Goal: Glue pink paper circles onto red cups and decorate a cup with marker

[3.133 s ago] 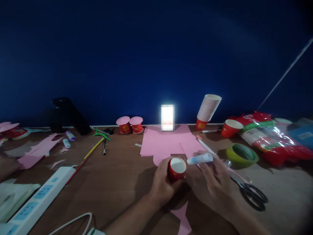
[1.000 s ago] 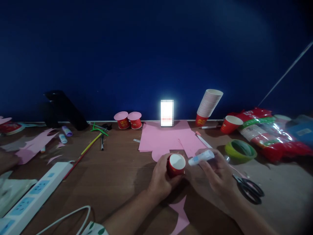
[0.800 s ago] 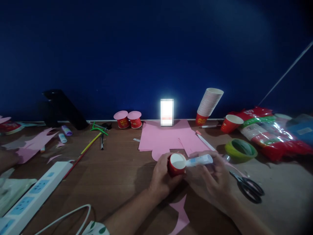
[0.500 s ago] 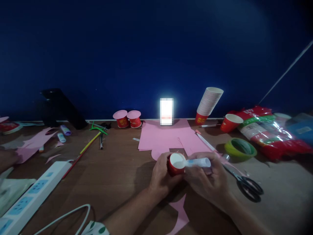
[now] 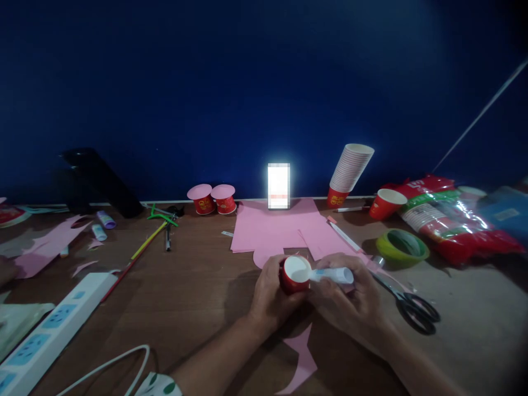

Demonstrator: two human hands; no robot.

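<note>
My left hand is wrapped around a red paper cup, its pale round end facing up. In my right hand lies a glue stick with a whitish barrel, held sideways, its tip at the cup's right rim. Fingers partly hide the cup's side. Just beyond the hands are pink paper sheets and a round pink paper piece. A pink paper scrap lies below the hands on the brown table.
Two red cups topped with pink discs stand by the wall. To the right are a stack of cups, a single cup, tape and scissors. A power strip lies left. Another person's hand shows far left.
The whole view shifts slightly. Both hands keep their grip on the cup and glue stick, with the stick's tip still at the rim. The other person's hand shows less at the left edge.
</note>
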